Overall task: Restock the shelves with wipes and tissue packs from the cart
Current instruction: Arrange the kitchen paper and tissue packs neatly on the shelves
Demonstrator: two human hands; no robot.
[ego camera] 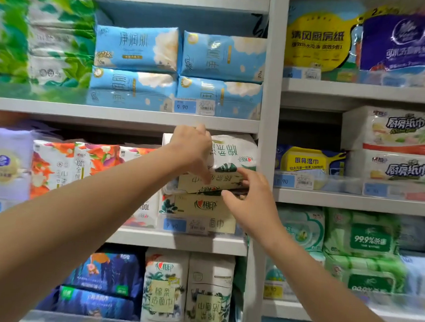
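On the middle shelf [177,240], the left hand [190,147] presses straight fingers against the stack's top white pack [234,151]; the right hand [253,200] pinches the beige pack [212,183] beneath.

Both bare arms reach from the bottom corners to the middle. The left hand [191,145] points its fingers down; the right hand [250,199], lower, bends fingers and thumb apart.
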